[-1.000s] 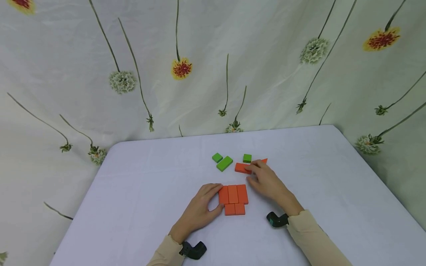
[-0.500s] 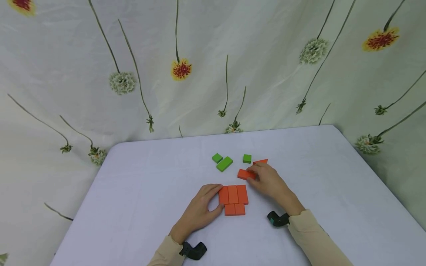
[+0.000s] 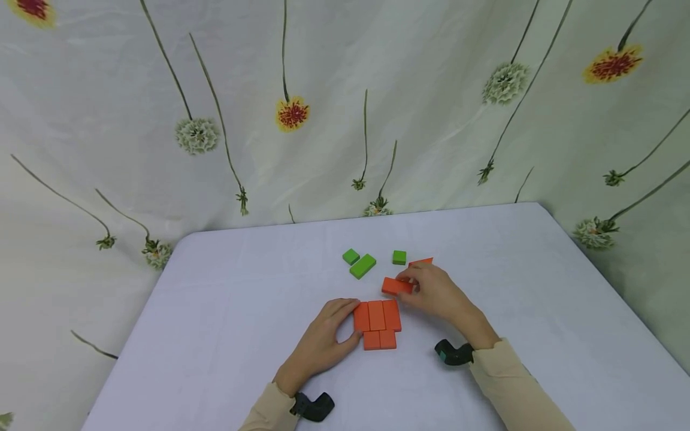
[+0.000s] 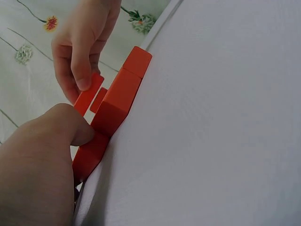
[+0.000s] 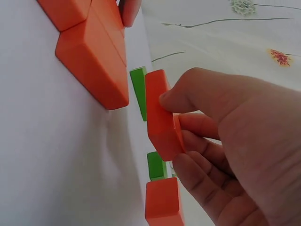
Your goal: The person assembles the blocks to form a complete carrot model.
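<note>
Several orange rectangular blocks (image 3: 377, 316) lie flat and touching on the white tabletop, three longer ones behind two shorter ones. My left hand (image 3: 321, 340) rests at their left side, its fingertips at the far left corner and its thumb by the notch near the front row. In the right wrist view, my right hand (image 5: 225, 127) pinches another orange block (image 5: 160, 106) between thumb and fingers. In the head view that held block (image 3: 396, 286) is just behind the flat group, apart from it. An orange pointed piece (image 3: 421, 261) shows partly behind the right hand.
At the back lie a green oblong block (image 3: 363, 266) and two small green blocks, one at left (image 3: 351, 257) and one at right (image 3: 399, 257). A flower-printed cloth (image 3: 334, 108) hangs beyond the table's far edge. Each wrist wears a black camera.
My right hand has drawn the orange block from beside the right green block towards the flat group, uncovering more of the orange pointed piece. The left hand stays in place.
</note>
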A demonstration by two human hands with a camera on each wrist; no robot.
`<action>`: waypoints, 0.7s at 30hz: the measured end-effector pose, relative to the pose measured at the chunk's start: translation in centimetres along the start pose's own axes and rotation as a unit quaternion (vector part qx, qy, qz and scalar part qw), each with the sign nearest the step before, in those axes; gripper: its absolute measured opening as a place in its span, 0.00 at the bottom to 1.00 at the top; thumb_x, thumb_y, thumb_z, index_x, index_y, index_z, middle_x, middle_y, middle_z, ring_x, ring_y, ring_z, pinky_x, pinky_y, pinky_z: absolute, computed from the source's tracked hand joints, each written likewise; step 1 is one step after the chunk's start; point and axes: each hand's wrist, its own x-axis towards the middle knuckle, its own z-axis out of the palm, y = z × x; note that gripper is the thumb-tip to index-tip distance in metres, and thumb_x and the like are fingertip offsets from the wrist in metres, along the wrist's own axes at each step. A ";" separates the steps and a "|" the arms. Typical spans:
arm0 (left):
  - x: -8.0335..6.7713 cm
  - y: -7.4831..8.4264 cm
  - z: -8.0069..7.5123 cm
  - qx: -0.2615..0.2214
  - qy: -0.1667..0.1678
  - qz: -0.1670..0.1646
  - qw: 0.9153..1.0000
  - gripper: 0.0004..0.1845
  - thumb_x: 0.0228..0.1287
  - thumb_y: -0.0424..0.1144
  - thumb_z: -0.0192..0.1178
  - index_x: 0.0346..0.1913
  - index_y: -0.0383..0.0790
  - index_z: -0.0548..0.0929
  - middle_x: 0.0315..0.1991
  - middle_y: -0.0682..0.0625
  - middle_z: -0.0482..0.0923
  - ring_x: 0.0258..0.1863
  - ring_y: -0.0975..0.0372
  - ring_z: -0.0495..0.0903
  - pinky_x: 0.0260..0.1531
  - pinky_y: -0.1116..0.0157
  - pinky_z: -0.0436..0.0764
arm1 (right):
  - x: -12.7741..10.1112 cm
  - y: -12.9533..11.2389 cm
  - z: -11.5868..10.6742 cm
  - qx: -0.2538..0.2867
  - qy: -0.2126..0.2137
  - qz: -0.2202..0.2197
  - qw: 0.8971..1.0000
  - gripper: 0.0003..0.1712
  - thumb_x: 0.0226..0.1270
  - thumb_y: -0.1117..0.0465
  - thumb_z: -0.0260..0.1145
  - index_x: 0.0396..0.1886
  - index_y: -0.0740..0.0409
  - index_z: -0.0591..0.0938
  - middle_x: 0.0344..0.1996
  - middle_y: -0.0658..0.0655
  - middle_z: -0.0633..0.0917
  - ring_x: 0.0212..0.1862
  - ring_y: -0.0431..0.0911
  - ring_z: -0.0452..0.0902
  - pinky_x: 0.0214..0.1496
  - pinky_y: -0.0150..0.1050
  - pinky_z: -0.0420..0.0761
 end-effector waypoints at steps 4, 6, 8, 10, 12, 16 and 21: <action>0.0 0.0 0.0 -0.001 0.002 0.001 1.000 0.29 0.67 0.45 0.68 0.69 0.41 0.77 0.67 0.51 0.76 0.70 0.60 0.71 0.70 0.59 0.75 | -0.2 -0.5 -0.6 0.017 -0.025 -0.019 0.999 0.15 0.59 0.60 0.76 0.47 0.55 0.89 0.36 0.48 0.84 0.36 0.40 0.76 0.37 0.32 0.80; 0.0 0.0 0.0 -0.002 0.003 0.001 1.000 0.29 0.67 0.45 0.68 0.69 0.41 0.77 0.67 0.51 0.76 0.70 0.60 0.71 0.70 0.59 0.75 | -0.3 -0.8 -0.9 0.027 -0.043 -0.029 0.998 0.15 0.59 0.61 0.76 0.47 0.55 0.89 0.37 0.48 0.85 0.36 0.40 0.77 0.37 0.32 0.80; 0.0 0.0 0.0 -0.002 0.003 0.003 1.000 0.30 0.67 0.45 0.68 0.69 0.41 0.77 0.67 0.51 0.76 0.70 0.60 0.71 0.70 0.58 0.75 | -0.5 -1.1 -1.0 0.036 -0.057 -0.039 0.997 0.15 0.60 0.61 0.76 0.47 0.54 0.89 0.38 0.47 0.85 0.37 0.41 0.77 0.38 0.32 0.80; 0.0 0.0 0.0 -0.005 0.002 0.004 1.000 0.30 0.67 0.45 0.68 0.69 0.41 0.77 0.67 0.51 0.76 0.70 0.60 0.71 0.70 0.58 0.75 | -0.7 -1.3 -1.0 0.044 -0.066 -0.051 0.996 0.14 0.60 0.61 0.76 0.47 0.53 0.89 0.38 0.46 0.85 0.37 0.40 0.77 0.38 0.31 0.81; 0.0 0.0 0.0 -0.006 0.004 0.006 1.000 0.29 0.67 0.44 0.68 0.69 0.41 0.78 0.67 0.51 0.76 0.70 0.60 0.71 0.70 0.58 0.75 | -0.8 -1.5 -0.9 0.056 -0.075 -0.060 0.994 0.14 0.60 0.60 0.76 0.47 0.51 0.89 0.37 0.44 0.84 0.37 0.40 0.77 0.38 0.31 0.81; 0.0 -0.1 -0.1 -0.006 0.005 0.008 1.000 0.29 0.67 0.44 0.68 0.69 0.41 0.78 0.67 0.51 0.76 0.70 0.60 0.71 0.70 0.58 0.75 | -1.2 -1.8 -0.7 0.077 -0.097 -0.075 0.989 0.14 0.60 0.61 0.76 0.47 0.50 0.89 0.38 0.42 0.84 0.37 0.39 0.77 0.39 0.31 0.82; 0.0 0.0 -0.2 -0.008 0.008 0.012 1.000 0.29 0.66 0.44 0.68 0.69 0.40 0.78 0.67 0.51 0.76 0.70 0.60 0.71 0.70 0.57 0.75 | -1.6 -2.1 -0.7 0.089 -0.146 -0.096 0.981 0.15 0.59 0.62 0.76 0.47 0.50 0.89 0.38 0.41 0.83 0.37 0.38 0.77 0.40 0.31 0.81</action>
